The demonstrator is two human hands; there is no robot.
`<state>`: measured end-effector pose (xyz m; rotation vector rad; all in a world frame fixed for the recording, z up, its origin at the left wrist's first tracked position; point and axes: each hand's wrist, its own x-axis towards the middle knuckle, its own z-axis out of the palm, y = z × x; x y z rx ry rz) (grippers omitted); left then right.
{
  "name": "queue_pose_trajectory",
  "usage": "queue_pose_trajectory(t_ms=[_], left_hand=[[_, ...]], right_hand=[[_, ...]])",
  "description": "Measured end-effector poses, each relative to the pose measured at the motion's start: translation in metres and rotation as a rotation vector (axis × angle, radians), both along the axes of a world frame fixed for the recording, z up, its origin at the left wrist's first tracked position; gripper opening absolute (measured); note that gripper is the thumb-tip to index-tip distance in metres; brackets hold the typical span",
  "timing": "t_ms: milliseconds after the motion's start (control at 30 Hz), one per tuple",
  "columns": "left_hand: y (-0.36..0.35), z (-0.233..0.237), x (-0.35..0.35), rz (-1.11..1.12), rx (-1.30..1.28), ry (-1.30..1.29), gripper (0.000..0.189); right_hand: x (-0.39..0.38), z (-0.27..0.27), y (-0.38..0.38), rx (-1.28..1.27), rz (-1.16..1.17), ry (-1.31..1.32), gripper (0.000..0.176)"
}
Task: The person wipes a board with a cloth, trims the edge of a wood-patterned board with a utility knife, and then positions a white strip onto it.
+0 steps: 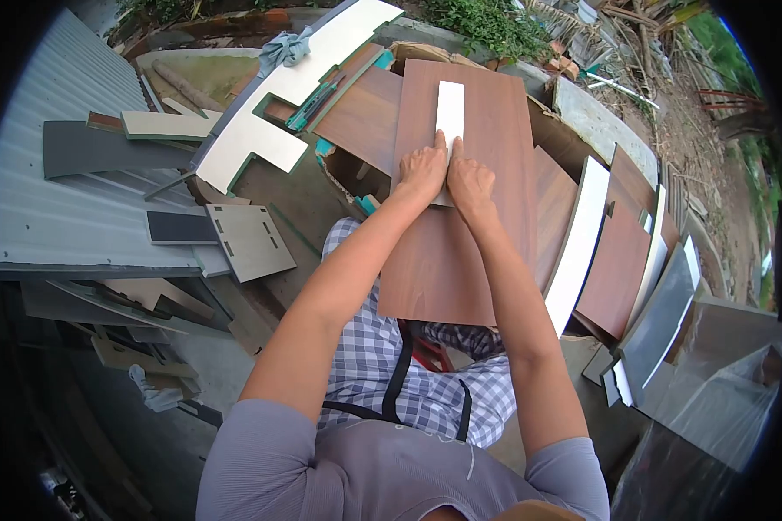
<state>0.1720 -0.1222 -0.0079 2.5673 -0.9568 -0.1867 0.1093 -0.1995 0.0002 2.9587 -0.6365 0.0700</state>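
A narrow white strip (451, 106) lies lengthwise on a large brown wood-grain board (447, 269) in front of me. On the strip's left edge is my left hand (421, 171), its index finger stretched along the top and the other fingers curled. My right hand (472, 181) grips the right edge in the same way, beside the left one. Both index fingertips press near the strip's middle. The near end of the strip is partly hidden under my hands, and its underside is out of sight. The board reaches back over my lap.
A long white cut-out panel (321, 65) with a blue-grey cloth (284, 52) lies at upper left. Brown and white boards (578, 247) lean at the right. Offcuts (250, 243) lie by corrugated sheeting (69, 204). Plastic film (721, 399) covers something at lower right.
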Motion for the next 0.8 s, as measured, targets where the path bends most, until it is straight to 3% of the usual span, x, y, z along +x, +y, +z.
queue_pose_trajectory(t_ms=[233, 400, 600, 800], left_hand=[[-0.043, -0.01, 0.058, 0.035, -0.055, 0.012, 0.044], [-0.045, 0.001, 0.059, 0.043, -0.018, 0.034, 0.046], [-0.04, 0.001, 0.046, 0.066, -0.042, 0.017, 0.047], [-0.017, 0.003, -0.015, 0.005, -0.043, 0.056, 0.049]], right_hand=[[0.059, 0.0, -0.04, 0.072, -0.04, 0.008, 0.048], [0.067, -0.004, -0.048, 0.105, -0.058, -0.013, 0.047], [0.055, 0.0, -0.038, 0.118, -0.09, 0.007, 0.05], [-0.012, -0.01, -0.02, 0.033, -0.104, -0.012, 0.052]])
